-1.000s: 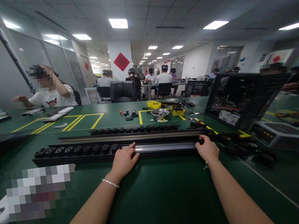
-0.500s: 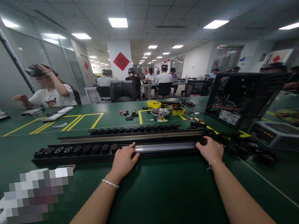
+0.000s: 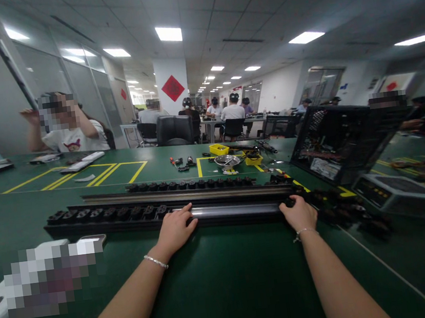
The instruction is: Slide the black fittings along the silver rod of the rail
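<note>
A long black power strip housing [image 3: 238, 209] with a shiny inner channel lies across the green table in front of me. Round black sockets [image 3: 116, 213] fill its left part. My left hand [image 3: 177, 229] straddles the housing just right of the last socket, index finger at the far edge and thumb at the near side. At the right end, my right hand [image 3: 300, 214] is closed, pinching a small black piece [image 3: 289, 202] that looks like a socket; fingers partly hide it. Behind lie a second bare housing [image 3: 201, 193] and another row of sockets [image 3: 192, 184].
Loose black parts [image 3: 359, 216] lie to the right, beside a metal power supply box [image 3: 398, 193] and an open computer case [image 3: 334, 139]. A metal bowl [image 3: 228, 162] and yellow bins [image 3: 219, 149] stand behind. A phone [image 3: 91, 241] lies left. A co-worker [image 3: 73, 127] sits across.
Both my hands stay nearly where they were on the housing. The co-worker across the table has raised one hand toward their head.
</note>
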Motion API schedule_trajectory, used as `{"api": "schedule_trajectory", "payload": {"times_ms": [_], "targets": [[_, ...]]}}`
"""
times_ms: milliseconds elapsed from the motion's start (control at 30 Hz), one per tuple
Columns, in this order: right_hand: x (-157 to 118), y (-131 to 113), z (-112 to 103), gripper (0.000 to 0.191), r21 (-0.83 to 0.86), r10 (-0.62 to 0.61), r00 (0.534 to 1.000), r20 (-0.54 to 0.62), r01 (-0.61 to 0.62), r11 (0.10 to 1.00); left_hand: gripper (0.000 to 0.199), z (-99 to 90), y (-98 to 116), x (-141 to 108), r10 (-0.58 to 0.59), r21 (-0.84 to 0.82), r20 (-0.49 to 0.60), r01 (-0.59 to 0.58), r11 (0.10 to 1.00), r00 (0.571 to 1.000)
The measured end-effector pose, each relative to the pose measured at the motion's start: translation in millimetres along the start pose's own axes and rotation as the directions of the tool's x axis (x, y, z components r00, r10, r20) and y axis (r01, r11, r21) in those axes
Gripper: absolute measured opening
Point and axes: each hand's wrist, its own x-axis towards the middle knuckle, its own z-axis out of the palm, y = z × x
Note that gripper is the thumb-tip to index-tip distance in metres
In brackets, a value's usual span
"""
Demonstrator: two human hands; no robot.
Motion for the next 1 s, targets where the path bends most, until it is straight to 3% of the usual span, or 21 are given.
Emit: {"api": "schedule_trajectory", "payload": {"times_ms": [800,1000], "targets": [[2.3,4.2,-2.2,0.043,-0.023,0.003,0.999,0.041,-0.002,1.0,0.032,-0.7,0.6,-0.1,0.0,-0.033,-0.008,0.0,0.999,1.0],[2.1,7.5,2.0,0.046,0.049,0.045,0.999,-0.02,-0.044,0.998,0.031,-1.7,1.0,-0.2,0.0,-0.034,-0.004,0.0,0.999,1.0]]}}
